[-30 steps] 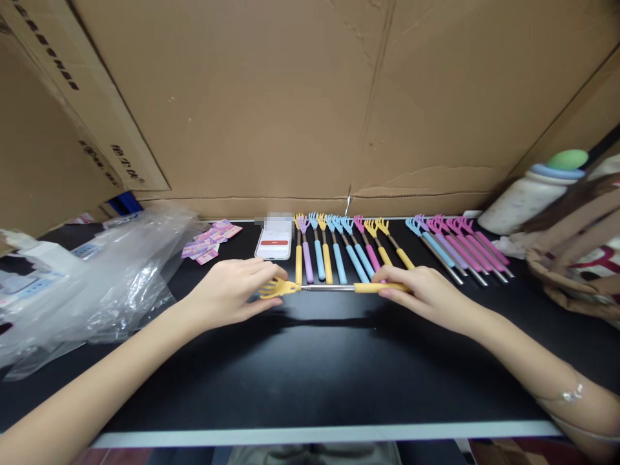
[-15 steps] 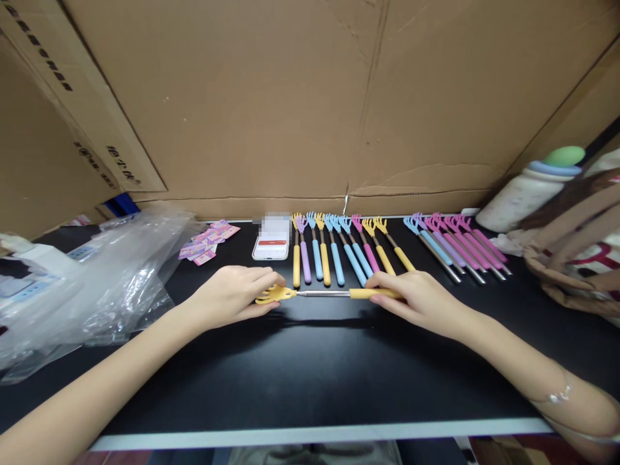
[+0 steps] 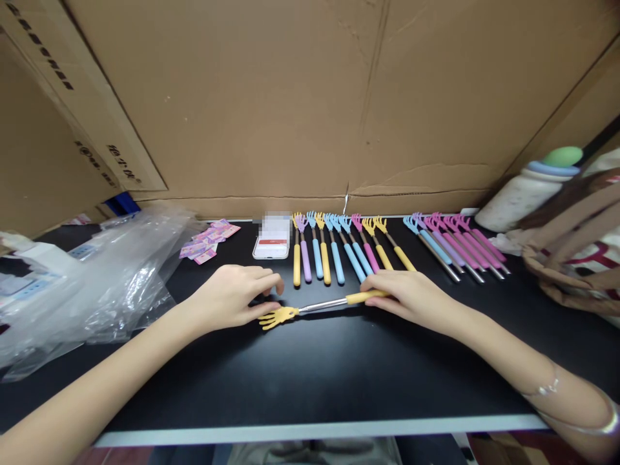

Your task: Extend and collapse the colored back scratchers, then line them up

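Observation:
My right hand (image 3: 409, 294) grips the yellow handle of a telescopic back scratcher (image 3: 323, 305), which lies slanted in front of me with its metal shaft showing. Its yellow claw-shaped head points left. Just above that head is my left hand (image 3: 239, 294), open, thumb and fingers apart, the thumb tip by the head; whether they touch I cannot tell. Behind my hands lies a row of back scratchers (image 3: 317, 255) in yellow, purple, blue and pink, heads toward the back. To the right, a second group of back scratchers (image 3: 458, 248) in blue, purple and pink lies at a slant.
A phone (image 3: 271, 248) lies left of the row, beside scattered pink-purple cards (image 3: 206, 242). Clear plastic bags (image 3: 106, 278) cover the left side. A white bottle (image 3: 520, 194) and a beige bag (image 3: 566, 252) stand right. A cardboard wall (image 3: 252, 110) rises behind the black table (image 3: 310, 381).
My left hand has let go of the yellow head, its fingers now parted. The head has dropped nearer to me, so the back scratcher slants; my right hand still holds the handle, slightly further left.

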`<move>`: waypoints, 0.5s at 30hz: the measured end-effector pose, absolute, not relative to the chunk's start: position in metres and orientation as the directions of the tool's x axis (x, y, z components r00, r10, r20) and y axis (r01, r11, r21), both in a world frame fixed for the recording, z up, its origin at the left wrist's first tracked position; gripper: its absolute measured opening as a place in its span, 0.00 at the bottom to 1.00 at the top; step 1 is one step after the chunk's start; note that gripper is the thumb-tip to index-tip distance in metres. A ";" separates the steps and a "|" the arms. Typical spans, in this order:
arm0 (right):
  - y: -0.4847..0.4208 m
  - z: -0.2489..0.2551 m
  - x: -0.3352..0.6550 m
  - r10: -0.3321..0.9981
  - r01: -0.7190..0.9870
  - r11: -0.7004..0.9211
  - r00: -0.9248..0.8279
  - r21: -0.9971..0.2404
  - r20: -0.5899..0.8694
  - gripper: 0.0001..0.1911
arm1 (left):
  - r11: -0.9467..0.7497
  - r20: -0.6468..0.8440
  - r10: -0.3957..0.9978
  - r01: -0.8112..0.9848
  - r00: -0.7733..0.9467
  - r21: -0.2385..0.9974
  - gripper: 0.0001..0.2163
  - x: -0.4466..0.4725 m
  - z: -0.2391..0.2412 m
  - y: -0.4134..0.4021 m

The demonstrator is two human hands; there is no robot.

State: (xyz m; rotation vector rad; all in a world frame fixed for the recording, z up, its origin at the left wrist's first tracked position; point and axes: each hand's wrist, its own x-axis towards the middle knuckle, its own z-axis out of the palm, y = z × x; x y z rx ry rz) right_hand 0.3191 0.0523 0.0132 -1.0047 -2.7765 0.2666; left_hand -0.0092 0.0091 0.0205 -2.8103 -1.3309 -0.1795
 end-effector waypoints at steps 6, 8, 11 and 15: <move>0.050 0.014 0.318 0.629 0.603 0.773 -0.768 -0.200 0.117 0.14 | -0.640 0.046 0.768 0.768 0.638 0.020 0.14 -0.006 0.025 0.005; 0.050 0.015 0.318 0.613 0.590 0.788 -0.779 -0.178 0.129 0.14 | -0.638 0.039 0.770 0.770 0.637 0.012 0.18 -0.005 0.027 0.005; 0.050 0.015 0.318 0.621 0.598 0.780 -0.775 -0.182 0.118 0.12 | -0.624 0.047 0.780 0.781 0.624 -0.001 0.24 -0.006 0.029 0.003; 0.051 0.014 0.319 0.627 0.604 0.775 -0.772 -0.186 0.108 0.11 | -0.608 0.031 0.793 0.794 0.608 -0.020 0.23 -0.008 0.029 0.002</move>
